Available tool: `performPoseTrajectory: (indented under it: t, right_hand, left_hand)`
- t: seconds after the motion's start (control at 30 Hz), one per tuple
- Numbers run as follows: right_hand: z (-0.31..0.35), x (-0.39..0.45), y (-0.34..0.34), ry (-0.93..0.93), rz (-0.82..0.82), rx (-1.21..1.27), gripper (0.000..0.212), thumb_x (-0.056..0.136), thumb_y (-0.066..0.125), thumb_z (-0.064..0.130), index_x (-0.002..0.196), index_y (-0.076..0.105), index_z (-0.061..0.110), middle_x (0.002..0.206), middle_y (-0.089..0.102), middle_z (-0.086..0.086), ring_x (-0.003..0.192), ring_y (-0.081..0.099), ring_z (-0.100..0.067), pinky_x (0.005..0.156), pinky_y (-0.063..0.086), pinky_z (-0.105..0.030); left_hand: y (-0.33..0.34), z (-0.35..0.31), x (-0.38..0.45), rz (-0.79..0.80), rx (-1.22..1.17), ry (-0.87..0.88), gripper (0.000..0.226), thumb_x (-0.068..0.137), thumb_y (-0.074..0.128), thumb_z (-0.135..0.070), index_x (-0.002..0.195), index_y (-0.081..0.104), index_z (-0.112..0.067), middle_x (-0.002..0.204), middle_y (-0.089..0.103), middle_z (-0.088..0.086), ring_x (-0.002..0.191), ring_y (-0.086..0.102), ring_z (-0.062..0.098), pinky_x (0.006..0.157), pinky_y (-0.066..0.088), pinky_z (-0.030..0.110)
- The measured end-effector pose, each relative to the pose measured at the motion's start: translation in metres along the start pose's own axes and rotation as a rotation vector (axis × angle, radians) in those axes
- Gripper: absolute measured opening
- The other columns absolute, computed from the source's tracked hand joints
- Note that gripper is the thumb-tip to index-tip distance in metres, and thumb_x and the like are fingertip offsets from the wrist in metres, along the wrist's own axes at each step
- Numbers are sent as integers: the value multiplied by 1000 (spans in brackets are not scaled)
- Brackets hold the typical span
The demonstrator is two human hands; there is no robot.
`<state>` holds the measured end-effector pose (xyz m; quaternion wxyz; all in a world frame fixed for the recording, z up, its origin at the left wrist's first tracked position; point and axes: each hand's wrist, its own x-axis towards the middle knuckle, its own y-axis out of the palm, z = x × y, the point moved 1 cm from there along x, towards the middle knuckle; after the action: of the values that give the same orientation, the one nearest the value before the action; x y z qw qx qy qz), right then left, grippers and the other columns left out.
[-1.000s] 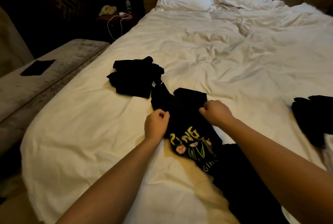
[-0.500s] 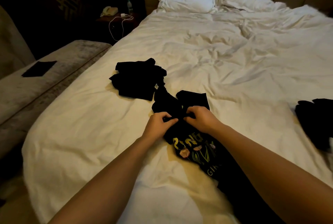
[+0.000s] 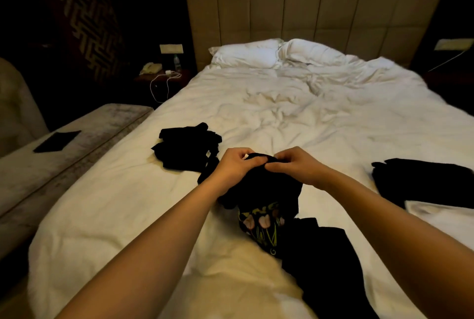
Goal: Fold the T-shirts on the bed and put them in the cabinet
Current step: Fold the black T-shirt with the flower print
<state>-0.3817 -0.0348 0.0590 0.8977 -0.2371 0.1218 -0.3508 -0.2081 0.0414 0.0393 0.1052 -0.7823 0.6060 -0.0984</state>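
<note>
White bedding covers the big bed, which fills most of the view, and more of the room shows now than a moment ago: the tall padded headboard can be seen above the two pillows, so the camera has tipped up. On the left a grey bench runs along the bed with a flat dark thing lying on it. Near the bottom, a black T-shirt with a yellow print hangs from both hands; half a second ago it lay flat on the sheet, and now its top edge is lifted off the bed while its lower part trails down on the bedding toward the person. At the right edge another dark shirt lies spread out, and more of it shows than before. A small pile of black clothes sits just past the left hand, in the same spot on the bed as earlier. The left hand has its fingers curled and pinches the top edge of the printed shirt, and the right hand pinches the same edge just beside it. The two hands have come up higher and are almost touching. Far back on the left, a phone and a white cable sit on the dark nightstand.
</note>
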Motion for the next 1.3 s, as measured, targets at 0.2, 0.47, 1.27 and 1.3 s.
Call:
performPoseTrajectory:
  t: [0.2,0.47,1.27,1.3]
  right_hand:
    - [31,-43,-50,-137,-334,59,22,93,61,12,77,66,-3,63,56,-9,56,51,-16,55,37,-26]
    - [30,-85,-117,22,-375,-20,14,89,59,10,83,67,1,70,56,-10,64,49,-22,61,36,-30]
    - [18,-101,-168,259,-349,-336,8,94,58,6,102,57,7,106,59,-18,79,69,-33,76,61,-43]
    - [16,-100,-169,255,-358,-337,8,95,58,8,102,59,7,106,60,-18,82,68,-31,79,59,-43]
  left_hand:
    - [-13,-13,-11,189,309,-66,36,78,82,-47,99,76,-18,84,75,-2,79,72,16,70,54,32]
    - [-14,-64,-20,6,235,-27,22,94,67,-23,90,70,-1,69,59,7,64,56,19,61,38,28]
    - [-28,-122,1,-105,533,118,25,97,52,-16,74,54,-7,72,47,15,66,42,22,64,28,33]
    - [-30,-119,2,-122,520,109,25,97,52,-15,74,55,-7,73,48,16,67,43,23,65,29,33]
